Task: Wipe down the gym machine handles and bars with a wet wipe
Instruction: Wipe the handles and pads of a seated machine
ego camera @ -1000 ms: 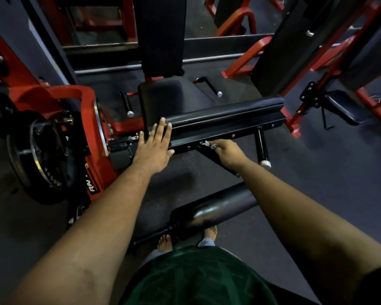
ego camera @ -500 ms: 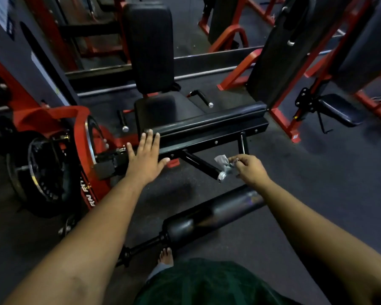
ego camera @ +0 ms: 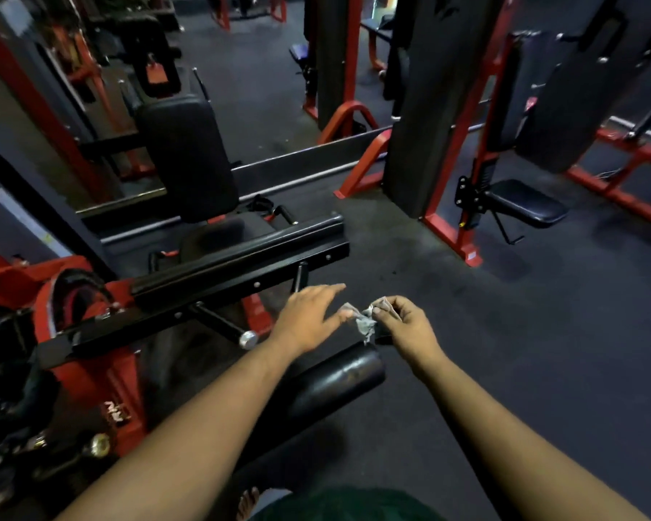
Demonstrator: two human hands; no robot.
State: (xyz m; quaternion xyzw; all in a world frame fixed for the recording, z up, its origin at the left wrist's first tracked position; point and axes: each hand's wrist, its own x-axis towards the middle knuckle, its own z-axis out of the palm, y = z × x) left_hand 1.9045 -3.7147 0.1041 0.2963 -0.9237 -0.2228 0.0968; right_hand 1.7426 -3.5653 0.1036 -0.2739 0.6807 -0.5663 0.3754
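Both hands are hovering in front of the machine, over the dark rubber floor (ego camera: 504, 351). Right hand (ego camera: 406, 325) is pinching the crumpled wet wipe (ego camera: 365, 321) between thumb and curled fingers, so its grip is closed on the wipe. Left hand (ego camera: 309, 321) is reaching in from the left with fingers straight and spread, grip open; its lower fingertip is touching or nearly touching the left edge of the wipe, cannot tell which because of blur. The wipe is hanging between the two hands, just above the end of the black roller pad (ego camera: 327, 385) and clear of every bar.

The short black handle with the silver end cap (ego camera: 228, 327) is sticking out from the black crossbar (ego camera: 188, 314), just left of the left hand and not touched. A second short handle (ego camera: 299, 276) is sticking out under the far end of the long black pad (ego camera: 249, 253), just above the left hand. The seat (ego camera: 222, 231) and upright backrest (ego camera: 188, 159) are sitting behind that pad. The red frame (ego camera: 102, 385) and weight plates (ego camera: 1, 366) are at far left. Other red and black machines are standing behind, including a small black seat pad (ego camera: 527, 204) at right. A green garment (ego camera: 346, 505) and bare toes (ego camera: 247, 502) are showing at the bottom edge.
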